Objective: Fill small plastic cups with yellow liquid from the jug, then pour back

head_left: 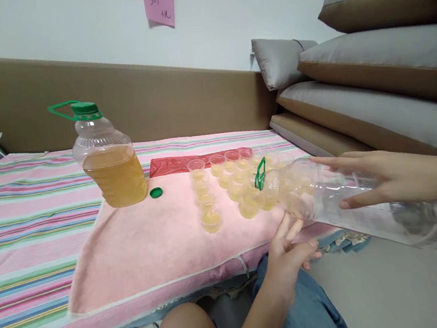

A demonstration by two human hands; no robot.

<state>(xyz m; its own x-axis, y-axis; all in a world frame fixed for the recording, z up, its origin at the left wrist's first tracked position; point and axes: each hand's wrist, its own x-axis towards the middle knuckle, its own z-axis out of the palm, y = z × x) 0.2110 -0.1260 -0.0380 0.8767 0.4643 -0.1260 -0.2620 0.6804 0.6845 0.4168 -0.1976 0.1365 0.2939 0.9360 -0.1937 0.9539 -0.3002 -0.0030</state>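
Clear plastic, the ribbed bottle (326, 194) slants across the frame's right, your right hand (375, 175) clasping it, fingers spread; your left hand (286, 259), fingers parted, meets its underside. Round cups (212, 228) hold yellow liquid (210, 218) mid-frame.

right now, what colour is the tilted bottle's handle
Green; the handle at the bottle's neck shows best in the head view.

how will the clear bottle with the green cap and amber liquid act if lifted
The green-capped clear plastic bottle probably feels heavy, given its deep amber liquid. The liquid may slosh, with air above. With the green plastic cap on, spilling seems unlikely.
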